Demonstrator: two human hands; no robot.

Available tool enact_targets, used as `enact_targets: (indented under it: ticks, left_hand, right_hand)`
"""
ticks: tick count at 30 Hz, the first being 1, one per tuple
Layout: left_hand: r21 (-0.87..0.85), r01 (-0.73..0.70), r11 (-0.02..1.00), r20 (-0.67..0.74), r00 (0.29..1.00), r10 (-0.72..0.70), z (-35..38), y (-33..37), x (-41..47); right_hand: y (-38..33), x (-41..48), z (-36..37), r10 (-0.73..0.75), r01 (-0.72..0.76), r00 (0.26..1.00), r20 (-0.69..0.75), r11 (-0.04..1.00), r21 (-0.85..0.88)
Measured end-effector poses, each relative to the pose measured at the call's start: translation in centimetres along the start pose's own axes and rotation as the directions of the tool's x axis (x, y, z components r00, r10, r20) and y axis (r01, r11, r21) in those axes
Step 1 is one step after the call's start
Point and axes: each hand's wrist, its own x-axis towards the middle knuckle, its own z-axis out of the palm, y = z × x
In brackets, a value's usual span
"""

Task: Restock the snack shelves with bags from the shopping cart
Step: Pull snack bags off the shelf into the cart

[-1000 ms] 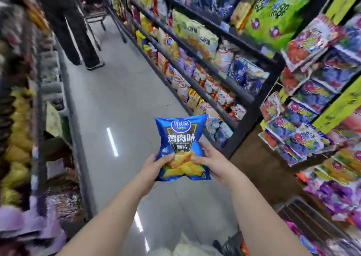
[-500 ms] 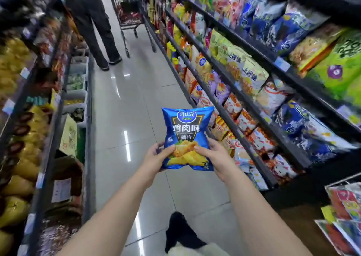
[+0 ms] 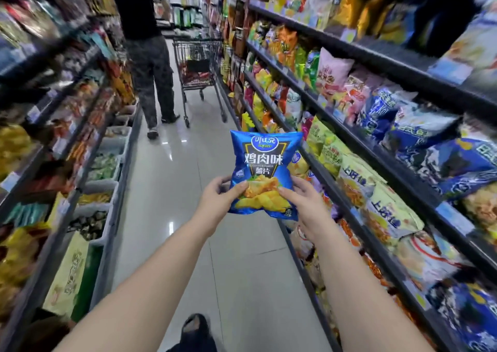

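At the very bottom of the view, a dark shoe was seen on the shiny floor. Just past it, two bare arms were stretched out over the aisle. A blue chip bag was held up between the two hands, upright, with its long side going up and down and its front turned to the camera. The left hand was closed on the bag's lower left edge, and the right hand was closed on its lower right edge, thumbs on the front. The snack shelves were on the right side, just beside the right hand, so that hand was judged the nearer one for putting the bag away. The bag would likely have to be carried to the right, to a row with the same blue bags, which were seen higher up and farther along. On the left, other shelves were blurred. Far down the aisle, a shopping cart was seen, with a person in dark clothes beside it.
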Motion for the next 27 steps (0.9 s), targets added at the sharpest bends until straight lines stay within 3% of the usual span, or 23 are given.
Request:
enact_targets:
  ticks: [7, 14, 23, 27]
  left_hand:
    - [0.069, -0.149, 0.986, 0.177, 0.975, 0.135, 2.6, 9.6, 17.7]
    - [0.196, -0.358, 0.913, 0.449, 0.86, 0.241, 9.1, 20.4, 33.1]
    - [0.202, -0.478, 0.855, 0.655, 0.715, 0.245, 23.5, 27.7, 45.7]
    - [0.243, -0.504, 0.829, 0.687, 0.693, 0.219, 30.0, 30.9, 49.7]
  right_hand:
    - [-9.3, 14.0, 1.9, -0.207, 0.197, 0.965, -0.163, 0.978, -0.074]
    - [-19.3, 24.3, 1.2, -0.419, 0.371, 0.822, -0.386, 0.908, -0.197]
    - [-28.8, 33.8, -7.0, -0.535, 0.275, 0.641, -0.551, 0.829, -0.487]
    - [-32.7, 37.0, -11.4, -0.554, 0.204, 0.591, -0.586, 0.806, -0.556]
